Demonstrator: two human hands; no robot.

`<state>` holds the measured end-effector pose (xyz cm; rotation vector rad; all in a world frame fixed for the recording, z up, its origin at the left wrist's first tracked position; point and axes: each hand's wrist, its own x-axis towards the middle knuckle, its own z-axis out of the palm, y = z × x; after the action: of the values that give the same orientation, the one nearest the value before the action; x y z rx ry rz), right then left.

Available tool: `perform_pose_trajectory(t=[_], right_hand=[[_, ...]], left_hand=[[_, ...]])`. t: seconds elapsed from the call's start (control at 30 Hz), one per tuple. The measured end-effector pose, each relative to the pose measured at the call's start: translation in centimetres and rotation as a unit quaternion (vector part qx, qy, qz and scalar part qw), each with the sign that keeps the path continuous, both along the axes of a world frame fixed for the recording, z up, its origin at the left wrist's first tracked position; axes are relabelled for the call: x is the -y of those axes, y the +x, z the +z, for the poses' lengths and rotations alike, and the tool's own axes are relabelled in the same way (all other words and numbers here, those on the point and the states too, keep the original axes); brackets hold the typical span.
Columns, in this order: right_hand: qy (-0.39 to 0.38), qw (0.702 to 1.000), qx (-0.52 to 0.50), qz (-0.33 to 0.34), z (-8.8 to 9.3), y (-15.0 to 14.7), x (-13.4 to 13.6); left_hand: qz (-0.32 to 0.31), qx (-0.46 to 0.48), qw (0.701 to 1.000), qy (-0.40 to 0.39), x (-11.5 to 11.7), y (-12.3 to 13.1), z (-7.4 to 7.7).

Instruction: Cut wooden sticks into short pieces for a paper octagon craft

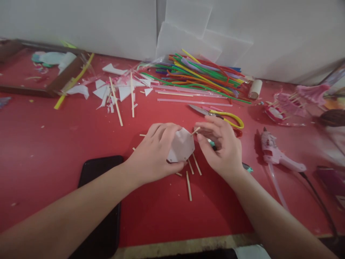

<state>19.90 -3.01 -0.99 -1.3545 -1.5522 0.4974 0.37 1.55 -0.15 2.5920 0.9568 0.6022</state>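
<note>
My left hand (156, 151) is closed around the edge of a white many-sided piece (181, 144) with small dark holes near its rim. A short wooden stick (195, 131) slants up from the right side of that piece. My right hand (222, 147) pinches the stick's outer end between thumb and fingers, and the exact contact is partly hidden. Below the piece, several loose wooden sticks (189, 186) lie on the red table (161, 219). Some sticks poke out from under my left hand. Just beyond my right hand lie scissors with yellow handles (234, 117).
A pink glue gun (275, 151) with a cord lies at right, near a pink craft piece with sticks (289, 104). Colourful pipe cleaners (202, 73) and white scraps (125, 91) lie behind. A black phone (101, 212) rests under my left forearm. A brown frame (51, 86) sits far left.
</note>
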Motion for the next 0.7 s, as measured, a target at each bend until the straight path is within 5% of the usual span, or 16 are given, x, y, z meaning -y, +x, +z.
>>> perform_pose_trajectory(t=[0.2, 0.33, 0.5, 0.7], right_hand=[[0.081, 0.984, 0.139, -0.079, 0.4, 0.4, 0.0], [0.097, 0.949, 0.298, -0.023, 1.1, 0.4, 0.1], [-0.032, 0.924, 0.369, 0.1, 1.5, 0.1, 0.7], [-0.111, 0.911, 0.372, 0.139, 1.9, 1.0, 1.1]], left_hand=[[0.091, 0.029, 0.994, 0.057, 0.0, -0.1, 0.0], [0.141, 0.025, 0.987, 0.068, -0.4, -0.1, -0.5], [0.133, 0.003, 0.991, 0.011, -0.8, -0.1, -0.7], [0.081, -0.033, 0.996, -0.005, -0.3, -0.4, -0.6]])
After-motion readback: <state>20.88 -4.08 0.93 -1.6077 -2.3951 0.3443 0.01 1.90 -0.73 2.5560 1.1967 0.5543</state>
